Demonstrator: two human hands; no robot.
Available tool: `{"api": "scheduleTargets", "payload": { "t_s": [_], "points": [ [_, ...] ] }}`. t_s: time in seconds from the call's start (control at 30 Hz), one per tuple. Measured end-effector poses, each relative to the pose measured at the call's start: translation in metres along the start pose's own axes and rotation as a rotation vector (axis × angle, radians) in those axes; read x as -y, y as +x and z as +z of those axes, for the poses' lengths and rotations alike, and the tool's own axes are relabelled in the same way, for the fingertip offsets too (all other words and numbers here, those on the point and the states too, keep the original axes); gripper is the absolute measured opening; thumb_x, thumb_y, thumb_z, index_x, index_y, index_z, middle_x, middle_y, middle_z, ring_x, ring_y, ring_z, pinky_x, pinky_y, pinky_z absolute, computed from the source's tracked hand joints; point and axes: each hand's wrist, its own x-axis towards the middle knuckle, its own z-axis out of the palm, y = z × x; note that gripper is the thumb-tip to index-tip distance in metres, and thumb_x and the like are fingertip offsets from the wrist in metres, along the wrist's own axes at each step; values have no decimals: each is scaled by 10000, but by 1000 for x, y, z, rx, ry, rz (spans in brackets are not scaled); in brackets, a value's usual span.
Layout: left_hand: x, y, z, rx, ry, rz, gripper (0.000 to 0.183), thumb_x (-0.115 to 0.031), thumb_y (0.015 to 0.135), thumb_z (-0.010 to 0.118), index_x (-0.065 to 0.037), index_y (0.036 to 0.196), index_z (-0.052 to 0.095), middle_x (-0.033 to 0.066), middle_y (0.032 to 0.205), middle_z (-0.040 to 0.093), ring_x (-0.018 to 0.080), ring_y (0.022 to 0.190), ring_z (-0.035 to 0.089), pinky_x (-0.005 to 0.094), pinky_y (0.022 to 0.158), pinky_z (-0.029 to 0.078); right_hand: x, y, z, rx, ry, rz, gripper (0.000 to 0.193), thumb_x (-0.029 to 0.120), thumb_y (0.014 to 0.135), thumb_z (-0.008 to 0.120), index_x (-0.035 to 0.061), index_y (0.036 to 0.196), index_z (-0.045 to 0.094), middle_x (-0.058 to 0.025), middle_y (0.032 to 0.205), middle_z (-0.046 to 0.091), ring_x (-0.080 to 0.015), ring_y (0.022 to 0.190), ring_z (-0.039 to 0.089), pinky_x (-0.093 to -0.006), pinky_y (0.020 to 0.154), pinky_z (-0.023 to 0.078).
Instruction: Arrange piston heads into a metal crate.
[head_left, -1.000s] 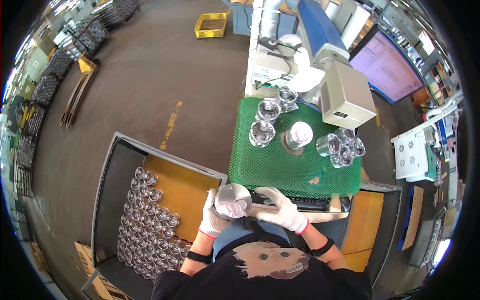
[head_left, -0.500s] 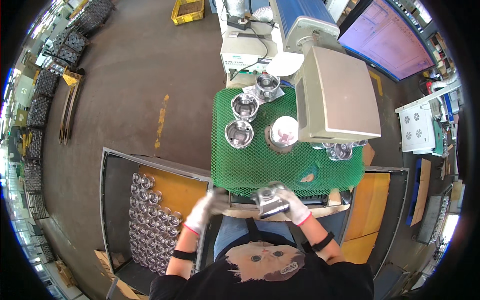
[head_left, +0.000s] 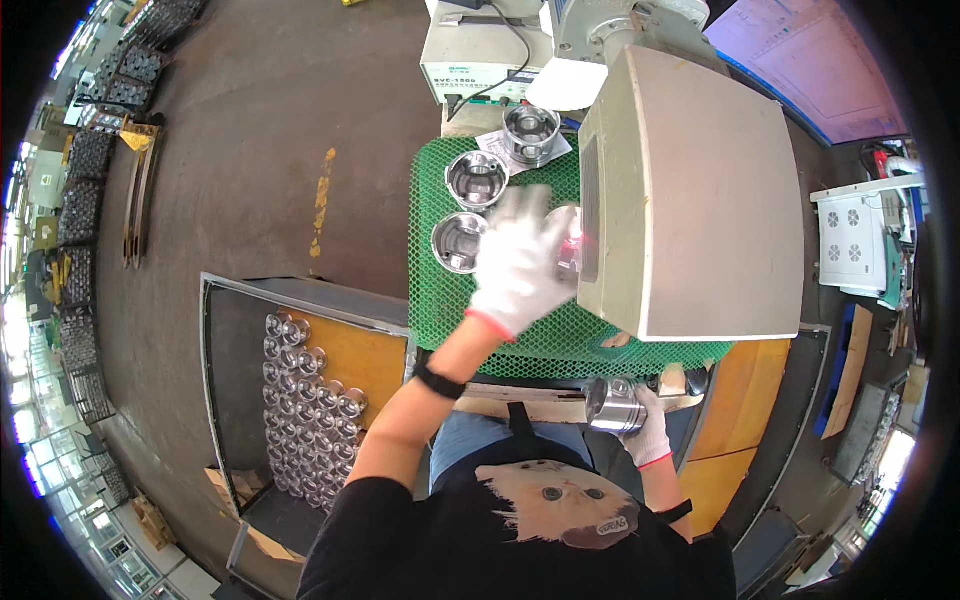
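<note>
Hands: left (head_left: 520, 262) spread open, blurred, possibly touching part (head_left: 568, 240); right (head_left: 645, 430) gripping metal cylinder (head_left: 612, 406).

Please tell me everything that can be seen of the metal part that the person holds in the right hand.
The metal piston is a short, shiny silver cylinder that looks like machined aluminium, with fine grooves ringing its side. It lies tilted on its side, near the front edge of the workbench, below the green mesh mat. The white-gloved right hand grips it from the right and below. Its end faces are hard to make out.
</note>
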Motion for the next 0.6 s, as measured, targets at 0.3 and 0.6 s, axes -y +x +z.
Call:
{"api": "scheduleTargets", "payload": {
  "t_s": [0.3, 0.6],
  "points": [
    [38, -13, 70, 298, -419, -529, 642, -236, 663, 759, -95, 1244, 524, 222, 1114, 536, 378, 987, 592, 436, 818, 514, 12, 17, 39, 120, -176, 29, 402, 180, 896, 586, 109, 1287, 528, -23, 1185, 600, -182, 1123, 574, -396, 925, 492],
    [43, -143, -42, -239, -1350, -746, 858, -145, 695, 780, -42, 1435, 358, 129, 1241, 535, 246, 1127, 547, 391, 990, 445, 74, 102, 186, 1, -1696, -1383, 610, 292, 749, 769, 60, 1258, 525, -197, 1114, 610, -289, 1004, 627, -409, 868, 507]
  ]
}}
